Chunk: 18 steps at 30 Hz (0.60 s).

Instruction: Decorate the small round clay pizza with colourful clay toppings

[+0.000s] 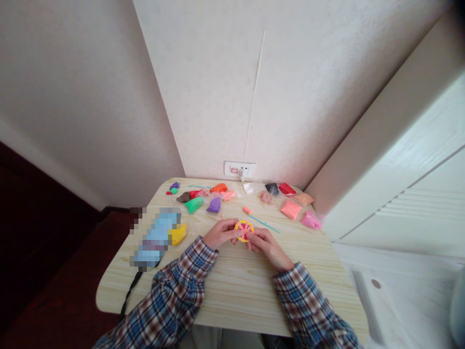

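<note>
Between my two hands, above the table's middle, is a small round clay disc (244, 230) with a yellow rim and pink and red pieces in a wheel pattern. My left hand (224, 232) pinches its left edge, thumb on the face. My right hand (265, 243) grips the right edge, its thumb also on the face. Just beyond the disc lies a thin blue stick tool (267, 224), near a small orange lump of clay (247, 210). A yellow clay packet (178, 234) rests to the left of my left hand.
Across the table (232, 295) lie clay packets: green (194, 205), purple (214, 205), orange (218, 187), salmon (291, 209), pink (311, 220) and black (271, 189). A blurred-out blue object (158, 237) with a dark strap is at left. A socket with a plug (240, 169) sits on the wall behind.
</note>
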Each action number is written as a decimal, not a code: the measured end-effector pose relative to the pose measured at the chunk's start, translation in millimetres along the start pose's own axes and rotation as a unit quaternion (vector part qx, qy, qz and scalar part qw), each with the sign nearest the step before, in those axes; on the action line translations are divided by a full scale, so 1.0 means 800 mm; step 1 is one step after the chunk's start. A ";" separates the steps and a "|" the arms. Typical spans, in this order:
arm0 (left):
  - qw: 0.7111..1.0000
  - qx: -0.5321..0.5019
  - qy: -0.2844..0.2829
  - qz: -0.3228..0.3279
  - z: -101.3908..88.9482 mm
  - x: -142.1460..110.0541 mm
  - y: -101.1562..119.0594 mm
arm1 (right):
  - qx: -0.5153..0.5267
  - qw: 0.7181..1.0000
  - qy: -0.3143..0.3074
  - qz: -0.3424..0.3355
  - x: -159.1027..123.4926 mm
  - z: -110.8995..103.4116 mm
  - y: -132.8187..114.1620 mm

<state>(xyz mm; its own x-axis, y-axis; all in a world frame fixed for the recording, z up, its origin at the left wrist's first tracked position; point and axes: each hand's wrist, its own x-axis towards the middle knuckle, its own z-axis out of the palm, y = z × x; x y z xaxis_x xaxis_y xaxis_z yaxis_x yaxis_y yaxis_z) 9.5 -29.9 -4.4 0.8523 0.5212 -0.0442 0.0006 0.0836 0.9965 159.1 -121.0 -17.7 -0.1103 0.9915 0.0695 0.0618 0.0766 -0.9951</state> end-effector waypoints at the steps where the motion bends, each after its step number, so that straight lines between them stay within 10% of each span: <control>1: 1.000 0.001 -0.001 0.000 0.000 0.000 0.000 | -0.002 1.000 -0.004 -0.002 0.000 0.000 0.000; 18: 1.000 0.010 -0.019 0.013 0.004 -0.002 0.003 | 0.024 1.000 0.006 0.007 0.000 0.002 -0.007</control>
<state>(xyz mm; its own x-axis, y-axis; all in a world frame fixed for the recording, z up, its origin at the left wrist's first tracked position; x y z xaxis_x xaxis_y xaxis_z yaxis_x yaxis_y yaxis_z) 10.0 -33.0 -1.8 0.8713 0.4904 -0.0168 -0.0114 0.0545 0.9984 157.4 -121.4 -12.3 -0.0968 0.9937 0.0560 0.0154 0.0577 -0.9982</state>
